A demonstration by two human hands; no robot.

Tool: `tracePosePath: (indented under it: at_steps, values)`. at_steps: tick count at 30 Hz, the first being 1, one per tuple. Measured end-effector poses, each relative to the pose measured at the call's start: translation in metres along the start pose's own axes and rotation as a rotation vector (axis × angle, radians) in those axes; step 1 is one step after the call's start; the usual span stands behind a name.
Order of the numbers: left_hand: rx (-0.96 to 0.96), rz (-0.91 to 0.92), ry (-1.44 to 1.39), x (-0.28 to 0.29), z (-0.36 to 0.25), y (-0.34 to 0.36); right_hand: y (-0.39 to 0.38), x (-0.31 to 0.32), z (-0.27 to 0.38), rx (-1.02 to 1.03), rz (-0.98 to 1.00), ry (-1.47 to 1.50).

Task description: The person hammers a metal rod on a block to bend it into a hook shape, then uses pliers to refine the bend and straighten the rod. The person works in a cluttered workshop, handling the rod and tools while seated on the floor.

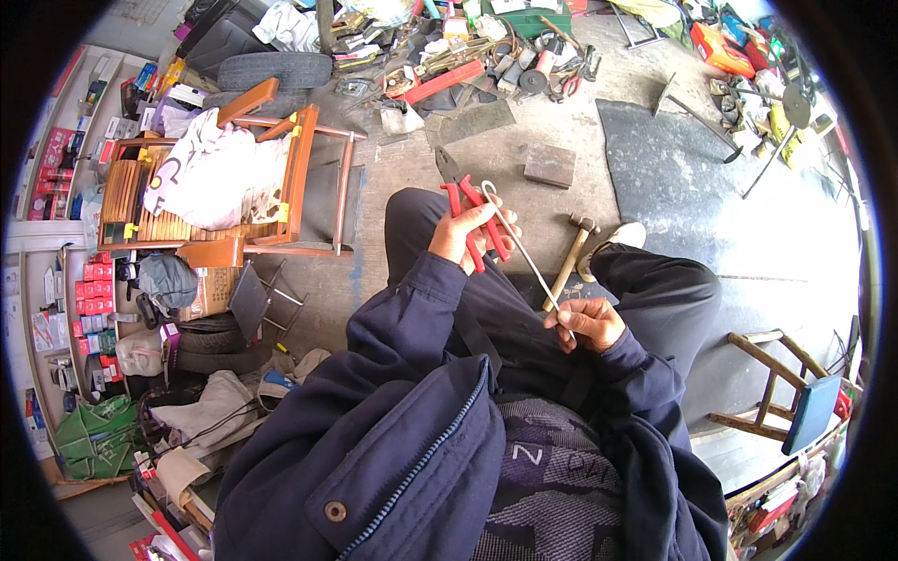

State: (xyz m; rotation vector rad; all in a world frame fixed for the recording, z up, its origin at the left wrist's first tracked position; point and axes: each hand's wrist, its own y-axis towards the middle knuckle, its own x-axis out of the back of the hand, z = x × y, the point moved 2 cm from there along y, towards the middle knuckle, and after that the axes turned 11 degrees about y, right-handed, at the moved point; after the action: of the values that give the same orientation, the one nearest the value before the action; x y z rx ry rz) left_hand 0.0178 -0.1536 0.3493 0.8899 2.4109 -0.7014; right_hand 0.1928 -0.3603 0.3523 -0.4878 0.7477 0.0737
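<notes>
hooked rod (527, 252) in right fingers (585, 319); pliers (473, 194) in left (458, 234)

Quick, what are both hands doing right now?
Left hand: closed around red-handled pliers; whether it also grips the thin hooked rod is unclear.
Right hand: closed, pinching the thin hooked rod near its lower end.

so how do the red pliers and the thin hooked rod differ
The pliers have two red handles; the rod is plain and pale. The pliers are broad, the rod slim with one hooked end. The left hand holds the pliers; the right hand pinches the rod's other end. Both are held.
</notes>
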Motion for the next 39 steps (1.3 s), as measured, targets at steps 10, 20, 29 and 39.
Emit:
tracePosePath:
  at_steps: [10,20,29,39]
  values:
    - [-0.005,0.054,-0.008,-0.0024,0.0022,0.0032,0.0035,0.0023,-0.0019,0.003,-0.045,-0.070]
    - [0.018,-0.042,0.045,-0.0064,-0.0004,-0.0018,0.0050,0.0033,-0.0027,0.000,-0.139,-0.076]
    - [0.044,-0.081,0.121,-0.0059,0.0032,-0.0015,0.0057,0.0034,-0.0043,-0.003,-0.148,-0.100]
    - [0.033,-0.108,0.080,-0.0056,0.0047,-0.0005,0.0059,-0.0022,-0.0043,0.084,-0.139,-0.102]
